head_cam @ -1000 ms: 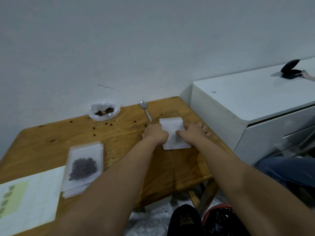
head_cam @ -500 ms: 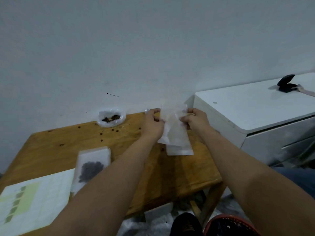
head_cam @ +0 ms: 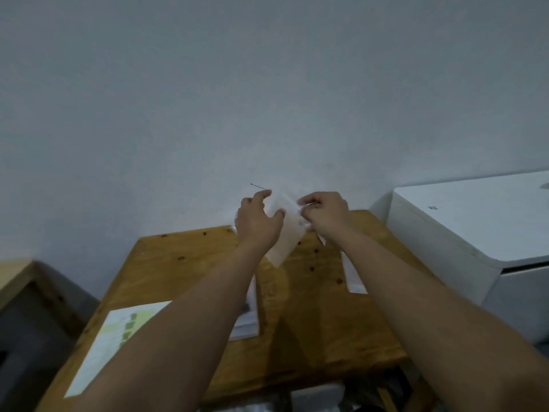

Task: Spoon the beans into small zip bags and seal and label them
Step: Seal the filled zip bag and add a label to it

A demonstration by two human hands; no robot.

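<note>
I hold one small clear zip bag in the air above the far end of the wooden table. My left hand pinches its top left edge between thumb and fingers, and my right hand pinches its top right edge. The bag hangs empty and slightly tilted. A stack of spare zip bags lies on the table under my right forearm. My left forearm hides most of a pile of bags holding dark beans. The bean bowl and spoon are hidden behind my hands.
A sheet of labels with green stickers lies at the table's near left. Several loose beans dot the tabletop. A white cabinet stands right of the table, and a low wooden piece stands at the left. A grey wall is behind.
Both hands lifted one bag off the stack and raised it toward the wall. The camera tilted up and turned left, so the cabinet slid right.
</note>
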